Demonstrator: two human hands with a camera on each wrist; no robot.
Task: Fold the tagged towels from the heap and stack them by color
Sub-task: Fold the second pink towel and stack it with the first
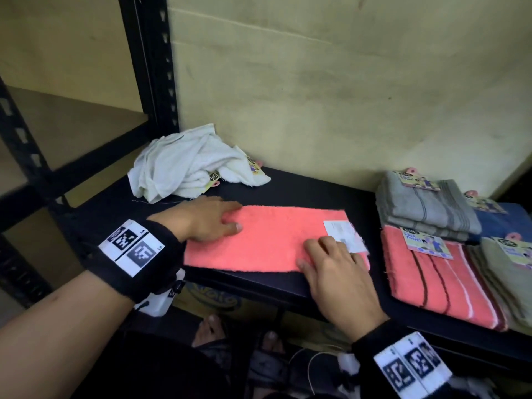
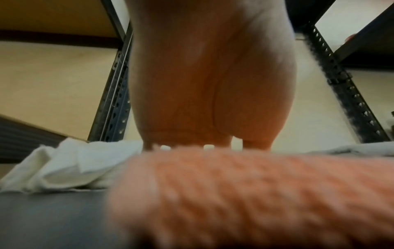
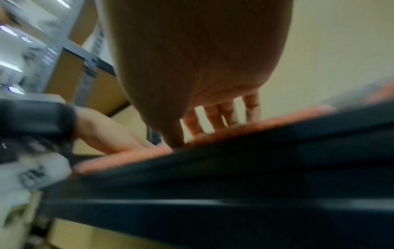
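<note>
A coral towel (image 1: 270, 240) lies folded into a long strip on the black shelf (image 1: 302, 194), its white tag (image 1: 344, 236) showing at the right end. My left hand (image 1: 213, 218) presses flat on the strip's left end, fingers straight. My right hand (image 1: 331, 263) lies flat on the right end, just below the tag. In the left wrist view the palm (image 2: 213, 84) rests on the coral towel (image 2: 245, 193). The right wrist view shows spread fingers (image 3: 213, 116) on the coral towel (image 3: 245, 128). A crumpled white towel heap (image 1: 190, 168) sits at the back left.
Folded stacks stand at the right: grey (image 1: 423, 208) behind, coral striped (image 1: 437, 280) in front, blue (image 1: 503, 223) and beige (image 1: 506, 269) further right. A black rack post (image 1: 152, 67) rises at the left. The yellow wall is close behind the shelf.
</note>
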